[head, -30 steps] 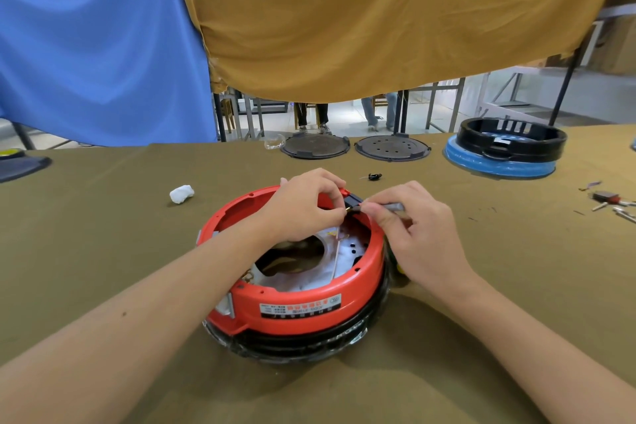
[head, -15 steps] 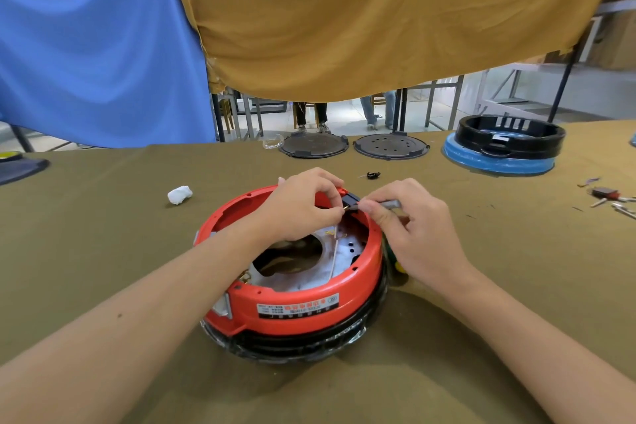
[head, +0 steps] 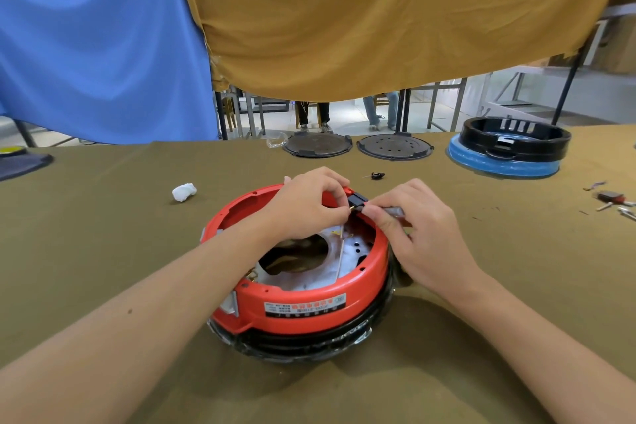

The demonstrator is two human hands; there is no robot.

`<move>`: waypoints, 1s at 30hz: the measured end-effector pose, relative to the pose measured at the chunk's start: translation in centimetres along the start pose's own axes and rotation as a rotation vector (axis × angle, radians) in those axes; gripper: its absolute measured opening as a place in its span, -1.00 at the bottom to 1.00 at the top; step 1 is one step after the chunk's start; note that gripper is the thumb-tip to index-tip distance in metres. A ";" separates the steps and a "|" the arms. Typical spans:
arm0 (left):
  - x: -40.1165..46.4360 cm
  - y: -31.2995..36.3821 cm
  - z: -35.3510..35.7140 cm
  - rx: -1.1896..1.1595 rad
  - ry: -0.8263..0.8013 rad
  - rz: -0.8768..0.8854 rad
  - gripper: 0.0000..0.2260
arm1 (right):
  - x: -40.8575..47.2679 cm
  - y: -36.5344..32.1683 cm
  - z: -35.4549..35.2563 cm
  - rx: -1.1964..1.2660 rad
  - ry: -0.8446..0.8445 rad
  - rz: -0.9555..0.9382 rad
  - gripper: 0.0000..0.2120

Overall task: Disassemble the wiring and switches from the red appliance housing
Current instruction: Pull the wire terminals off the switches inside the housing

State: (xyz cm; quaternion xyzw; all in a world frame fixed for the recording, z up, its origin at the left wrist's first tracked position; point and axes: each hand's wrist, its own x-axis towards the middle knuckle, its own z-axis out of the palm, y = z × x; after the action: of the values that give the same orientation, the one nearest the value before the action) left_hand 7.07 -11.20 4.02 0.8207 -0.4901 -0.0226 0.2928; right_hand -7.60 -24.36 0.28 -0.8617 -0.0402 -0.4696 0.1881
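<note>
Here the black switch (head: 356, 199) sits level at the red housing (head: 309, 306) far rim.

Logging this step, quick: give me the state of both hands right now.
Left hand: closed, pinching a small brass-tipped terminal at the black switch.
Right hand: closed, gripping a slim grey tool aimed at that switch.

Both forearms are bare from the lower frame edge to the wrists; no sleeve shows. The left hand (head: 306, 205) and right hand (head: 418, 227) carry no glove, ring or watch. Fingernails are short and unpainted.
</note>
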 end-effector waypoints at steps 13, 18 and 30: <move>0.0 -0.1 0.0 -0.009 -0.001 0.007 -0.90 | 0.0 0.1 0.0 -0.074 -0.021 -0.094 -0.81; 0.0 -0.2 0.0 -0.008 -0.002 0.012 -0.91 | 0.0 0.1 0.0 -0.094 -0.038 -0.113 -0.76; 0.0 -0.2 0.0 -0.005 -0.001 0.010 -0.91 | -0.2 0.7 0.2 0.169 0.004 0.174 -0.88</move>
State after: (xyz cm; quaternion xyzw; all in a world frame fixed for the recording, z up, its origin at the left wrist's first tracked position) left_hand 7.22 -11.17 3.94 0.8175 -0.4943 -0.0227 0.2948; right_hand -7.40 -24.91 -0.17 -0.8420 -0.0046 -0.4481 0.3003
